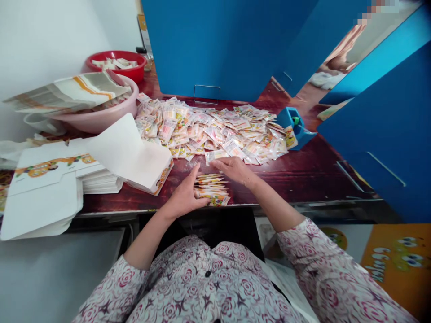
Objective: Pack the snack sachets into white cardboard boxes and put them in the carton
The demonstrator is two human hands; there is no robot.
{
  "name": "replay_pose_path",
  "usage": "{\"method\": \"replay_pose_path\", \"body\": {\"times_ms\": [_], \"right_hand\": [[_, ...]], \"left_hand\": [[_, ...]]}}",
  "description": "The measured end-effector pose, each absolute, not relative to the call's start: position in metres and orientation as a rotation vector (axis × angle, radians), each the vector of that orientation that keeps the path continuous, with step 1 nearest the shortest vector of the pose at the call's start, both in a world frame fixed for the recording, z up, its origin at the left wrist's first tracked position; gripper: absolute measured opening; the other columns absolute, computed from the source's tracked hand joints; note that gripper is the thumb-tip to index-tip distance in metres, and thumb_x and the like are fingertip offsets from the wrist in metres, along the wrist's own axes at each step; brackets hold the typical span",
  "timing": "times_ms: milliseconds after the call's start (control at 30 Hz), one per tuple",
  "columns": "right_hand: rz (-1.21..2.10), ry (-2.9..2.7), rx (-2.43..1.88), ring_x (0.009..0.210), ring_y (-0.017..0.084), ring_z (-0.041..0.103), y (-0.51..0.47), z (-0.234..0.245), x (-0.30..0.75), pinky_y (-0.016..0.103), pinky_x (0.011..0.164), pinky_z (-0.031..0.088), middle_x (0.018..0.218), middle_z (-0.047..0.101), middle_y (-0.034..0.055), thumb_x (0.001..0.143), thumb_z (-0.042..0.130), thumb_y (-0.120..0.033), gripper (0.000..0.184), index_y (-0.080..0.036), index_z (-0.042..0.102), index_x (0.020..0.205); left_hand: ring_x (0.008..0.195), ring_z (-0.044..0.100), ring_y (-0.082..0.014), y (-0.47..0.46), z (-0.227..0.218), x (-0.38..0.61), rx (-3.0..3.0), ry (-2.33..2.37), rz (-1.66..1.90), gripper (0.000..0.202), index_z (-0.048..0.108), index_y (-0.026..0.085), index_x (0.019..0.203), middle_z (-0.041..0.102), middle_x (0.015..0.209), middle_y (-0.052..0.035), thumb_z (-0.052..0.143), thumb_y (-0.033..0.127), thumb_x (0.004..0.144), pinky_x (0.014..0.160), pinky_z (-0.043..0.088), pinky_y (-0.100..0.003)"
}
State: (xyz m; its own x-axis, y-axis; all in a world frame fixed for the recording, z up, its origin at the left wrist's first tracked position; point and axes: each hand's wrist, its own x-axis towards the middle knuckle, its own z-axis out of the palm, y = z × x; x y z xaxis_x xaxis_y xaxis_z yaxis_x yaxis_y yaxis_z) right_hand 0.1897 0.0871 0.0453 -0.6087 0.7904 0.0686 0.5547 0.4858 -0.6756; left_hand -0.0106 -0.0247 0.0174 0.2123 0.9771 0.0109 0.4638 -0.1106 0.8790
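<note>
A big heap of small printed sachets [215, 128] covers the middle of the dark wooden table [303, 175]. Near the front edge lies a neat stack of sachets [212, 188]. My left hand [185, 195] rests against the stack's left side, fingers stretched up and thumb along its lower edge. My right hand [234, 168] lies palm down at the stack's far side, fingers flat on a sachet [215, 155] at the edge of the heap.
An open white carton [134, 157] and a pile of flat carton blanks [50, 184] lie at the left. Behind them are a pink basin [101, 116], folded sheets [67, 92] and a red bowl [116, 63]. Blue panels [218, 45] stand behind and right; a blue tape dispenser [294, 121].
</note>
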Motion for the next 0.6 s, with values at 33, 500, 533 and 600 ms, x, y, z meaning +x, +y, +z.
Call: {"method": "replay_pose_path", "body": {"times_ms": [33,500,533,600], "right_hand": [[0.73,-2.398,-1.148,0.096,0.024,0.067,0.095,0.044,0.19,0.034,0.085,0.05,0.102,0.075,0.0086,0.097,0.048,-0.037,0.035,-0.016,0.075,0.099],[0.949,-2.415,-1.054,0.069,0.017,0.061,0.098,0.042,0.186,0.028,0.068,0.046,0.072,0.069,0.0015,0.095,0.049,-0.056,0.048,-0.019,0.075,0.077],[1.026,-2.419,-1.063,0.065,0.017,0.059,0.09,0.043,0.186,0.029,0.065,0.045,0.066,0.066,0.0014,0.094,0.048,-0.061,0.055,-0.018,0.073,0.072],[1.11,-2.317,-1.114,0.063,0.017,0.058,0.076,0.042,0.184,0.029,0.063,0.045,0.062,0.063,0.0023,0.092,0.046,-0.069,0.063,-0.017,0.073,0.069]], "left_hand": [[0.131,0.055,-0.0376,-0.025,0.019,-0.01,1.702,1.365,0.819,0.114,0.011,0.019,0.16,0.052,0.145,-0.0201,0.079,0.028,0.069,0.113,0.041,-0.06],[0.136,0.05,-0.0379,-0.025,0.008,-0.011,1.68,1.33,0.973,0.119,0.009,0.024,0.16,0.042,0.153,-0.0194,0.083,0.029,0.068,0.114,0.042,-0.059],[0.141,0.045,-0.0387,-0.025,0.006,-0.011,1.69,1.332,1.015,0.121,0.007,0.025,0.16,0.033,0.158,-0.0199,0.084,0.03,0.067,0.116,0.039,-0.059],[0.148,0.033,-0.0403,-0.024,0.004,-0.012,1.719,1.326,1.07,0.125,0.003,0.025,0.16,0.018,0.165,-0.0198,0.085,0.03,0.066,0.119,0.034,-0.06]]}}
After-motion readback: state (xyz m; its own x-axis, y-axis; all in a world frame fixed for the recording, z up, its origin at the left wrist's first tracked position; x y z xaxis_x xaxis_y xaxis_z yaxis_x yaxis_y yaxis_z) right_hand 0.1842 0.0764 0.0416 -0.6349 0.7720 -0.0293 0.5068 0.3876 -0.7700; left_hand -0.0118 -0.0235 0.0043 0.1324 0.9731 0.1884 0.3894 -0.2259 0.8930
